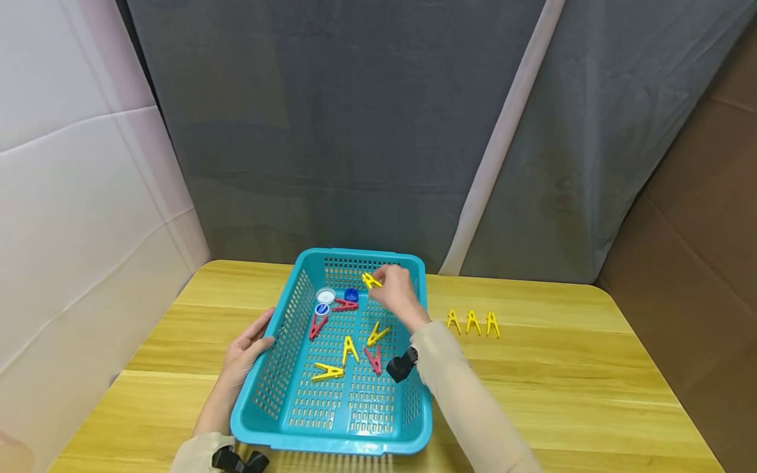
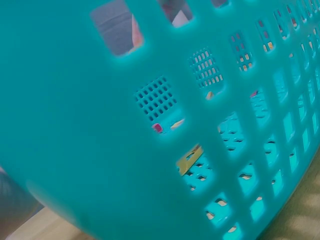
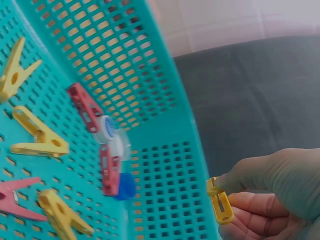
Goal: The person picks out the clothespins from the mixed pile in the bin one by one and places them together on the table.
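My right hand (image 1: 395, 289) pinches a yellow clothespin (image 1: 370, 280) over the far right part of a teal plastic basket (image 1: 331, 447). In the right wrist view the yellow clothespin (image 3: 220, 202) sits between thumb and fingers. At the basket's left side my left hand (image 1: 245, 351) holds the rim, thumb on top. Inside lie yellow clothespins (image 1: 349, 349), red clothespins (image 1: 374, 360), a blue cap (image 1: 351, 295), a white cap (image 1: 325, 296) and a blue-and-white cap (image 1: 322, 309). The left wrist view shows mostly the basket's slotted wall (image 2: 75, 125), with the left hand largely hidden.
Right of the basket, three yellow clothespins (image 1: 472, 322) stand in a row on the wooden table (image 1: 562, 381). A grey curtain (image 1: 355, 131) hangs behind the table. White cloth (image 1: 77, 197) borders the left and a brown panel (image 1: 692, 263) the right.
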`<state>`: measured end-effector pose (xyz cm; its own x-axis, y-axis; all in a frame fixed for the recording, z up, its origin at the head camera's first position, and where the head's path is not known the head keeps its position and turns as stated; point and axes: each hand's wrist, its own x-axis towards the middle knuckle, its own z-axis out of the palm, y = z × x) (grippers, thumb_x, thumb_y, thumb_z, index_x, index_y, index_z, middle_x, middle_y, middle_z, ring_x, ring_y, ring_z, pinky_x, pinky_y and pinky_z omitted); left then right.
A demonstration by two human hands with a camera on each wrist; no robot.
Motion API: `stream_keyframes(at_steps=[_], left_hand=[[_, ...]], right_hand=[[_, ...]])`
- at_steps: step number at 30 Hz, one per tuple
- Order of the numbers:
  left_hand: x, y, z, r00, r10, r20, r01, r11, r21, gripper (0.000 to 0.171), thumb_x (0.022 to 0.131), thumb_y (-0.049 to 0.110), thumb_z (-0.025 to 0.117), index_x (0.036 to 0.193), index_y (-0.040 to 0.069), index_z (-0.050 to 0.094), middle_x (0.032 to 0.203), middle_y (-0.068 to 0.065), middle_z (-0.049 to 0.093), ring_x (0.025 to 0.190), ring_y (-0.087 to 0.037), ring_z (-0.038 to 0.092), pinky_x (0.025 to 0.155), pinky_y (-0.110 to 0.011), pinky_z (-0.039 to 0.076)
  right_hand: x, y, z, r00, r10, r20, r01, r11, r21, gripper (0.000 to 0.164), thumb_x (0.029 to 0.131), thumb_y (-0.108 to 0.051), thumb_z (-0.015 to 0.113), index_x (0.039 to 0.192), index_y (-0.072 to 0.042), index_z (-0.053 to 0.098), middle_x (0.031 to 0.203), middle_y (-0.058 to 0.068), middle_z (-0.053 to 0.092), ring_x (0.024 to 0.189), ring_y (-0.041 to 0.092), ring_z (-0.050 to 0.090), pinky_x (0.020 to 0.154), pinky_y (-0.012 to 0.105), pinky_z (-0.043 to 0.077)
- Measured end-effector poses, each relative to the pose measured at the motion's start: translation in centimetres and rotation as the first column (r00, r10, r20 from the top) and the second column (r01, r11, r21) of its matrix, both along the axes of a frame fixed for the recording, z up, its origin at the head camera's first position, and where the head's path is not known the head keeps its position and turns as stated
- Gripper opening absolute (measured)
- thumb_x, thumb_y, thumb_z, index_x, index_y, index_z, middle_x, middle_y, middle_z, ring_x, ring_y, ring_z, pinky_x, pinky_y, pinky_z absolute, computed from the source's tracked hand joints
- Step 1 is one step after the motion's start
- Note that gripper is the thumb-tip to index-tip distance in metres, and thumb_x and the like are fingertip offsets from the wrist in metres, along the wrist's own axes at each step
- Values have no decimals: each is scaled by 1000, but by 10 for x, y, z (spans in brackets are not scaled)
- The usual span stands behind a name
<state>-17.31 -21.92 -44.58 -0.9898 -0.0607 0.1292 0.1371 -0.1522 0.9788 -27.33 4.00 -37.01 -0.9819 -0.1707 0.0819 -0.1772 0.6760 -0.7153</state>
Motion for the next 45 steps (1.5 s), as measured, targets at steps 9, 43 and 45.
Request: stream_keyframes(at_steps=[9,43,45], left_hand=[[0,-1,-1,1000,-2,-5,2,1000,11,52,90,-5,50,139,-8,33,113,23,60,103,5,56,83,-13,47],[2,-5,-1,1000,-8,-5,8,999,37,51,92,-4,48,139,-9,29,114,23,59,104,7,55,84,-13,46],[3,-5,-1,1000,-8,-5,8,999,39,51,92,-5,48,140,-9,28,115,23,59,105,6,54,84,-13,46]], right_hand=[[8,26,15,986,-9,-169,10,1000,4,28,78,-5,71,104,3,67,99,13,65,87,25,58,78,37,51],[25,166,-18,932,-336,-136,329,942,-72,26,81,-3,66,104,9,63,91,21,62,80,29,56,68,32,47],[26,176,-21,926,-350,-141,343,937,-72,27,81,-3,66,103,11,63,91,22,62,81,30,56,68,31,46]])
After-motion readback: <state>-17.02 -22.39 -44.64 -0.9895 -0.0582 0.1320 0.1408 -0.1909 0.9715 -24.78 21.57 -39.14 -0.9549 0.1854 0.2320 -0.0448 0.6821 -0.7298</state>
